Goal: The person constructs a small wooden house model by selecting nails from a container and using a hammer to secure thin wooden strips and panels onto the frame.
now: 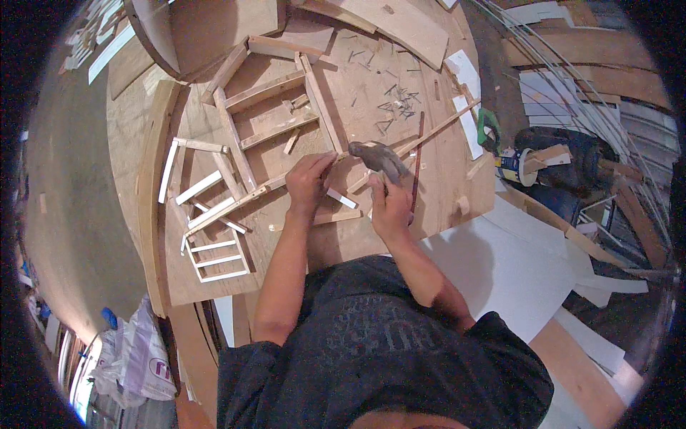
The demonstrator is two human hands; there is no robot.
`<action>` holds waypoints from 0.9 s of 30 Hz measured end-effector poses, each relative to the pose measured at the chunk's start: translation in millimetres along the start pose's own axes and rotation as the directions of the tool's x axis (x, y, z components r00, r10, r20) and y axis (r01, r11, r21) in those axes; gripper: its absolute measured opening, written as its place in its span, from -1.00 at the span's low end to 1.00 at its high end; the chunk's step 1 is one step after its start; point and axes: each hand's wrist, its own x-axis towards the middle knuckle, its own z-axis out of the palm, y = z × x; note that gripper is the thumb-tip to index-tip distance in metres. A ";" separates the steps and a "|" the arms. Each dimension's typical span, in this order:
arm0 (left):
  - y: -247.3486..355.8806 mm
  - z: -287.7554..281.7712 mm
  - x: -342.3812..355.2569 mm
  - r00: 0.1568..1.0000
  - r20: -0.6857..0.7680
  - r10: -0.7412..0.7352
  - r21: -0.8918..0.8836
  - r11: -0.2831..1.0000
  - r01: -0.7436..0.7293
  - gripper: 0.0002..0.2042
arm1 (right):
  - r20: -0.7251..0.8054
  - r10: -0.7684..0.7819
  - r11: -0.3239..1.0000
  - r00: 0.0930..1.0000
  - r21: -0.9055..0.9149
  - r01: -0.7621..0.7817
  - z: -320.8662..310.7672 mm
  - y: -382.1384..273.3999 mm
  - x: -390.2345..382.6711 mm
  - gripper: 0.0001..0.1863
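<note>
A ladder-like wooden frame (277, 131) lies flat on the plywood worktop, its strips joined by crosspieces. My left hand (309, 184) rests at its near right corner, fingertips pinched together on top of a long wooden strip (243, 204) that runs along the frame's near end. Whatever is between those fingertips is too small to tell. Closed around a hammer (382, 159), my right hand (391, 206) sits just to the right. The slightly blurred hammer head is above the corner, close to my left fingertips. A short white-edged piece (343, 199) lies between my hands.
Loose nails (400, 104) are scattered on the worktop (446, 186) beyond the hammer. Smaller white-edged frames (218, 261) lie left, beside a curved wooden piece (153, 193). A green-handled tool (488, 129) and a bucket (516, 168) are at the right, near white sheets (514, 250).
</note>
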 end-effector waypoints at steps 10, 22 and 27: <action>3.4 -0.6 3.9 1.000 0.026 0.016 0.022 1.000 -0.017 -0.67 | -0.199 -0.217 0.972 0.956 0.050 0.231 -0.6 -19.1 -6.8 -0.62; -2.9 2.5 -2.4 0.998 0.059 0.026 0.081 0.996 -0.031 -0.64 | -0.270 -0.390 0.914 0.880 -0.225 0.336 13.5 4.6 5.6 -0.69; -4.2 1.4 -2.5 0.999 0.050 0.002 0.063 0.998 -0.005 -0.64 | -0.251 -0.221 0.971 0.942 0.037 0.238 -8.2 -12.3 -2.7 -0.69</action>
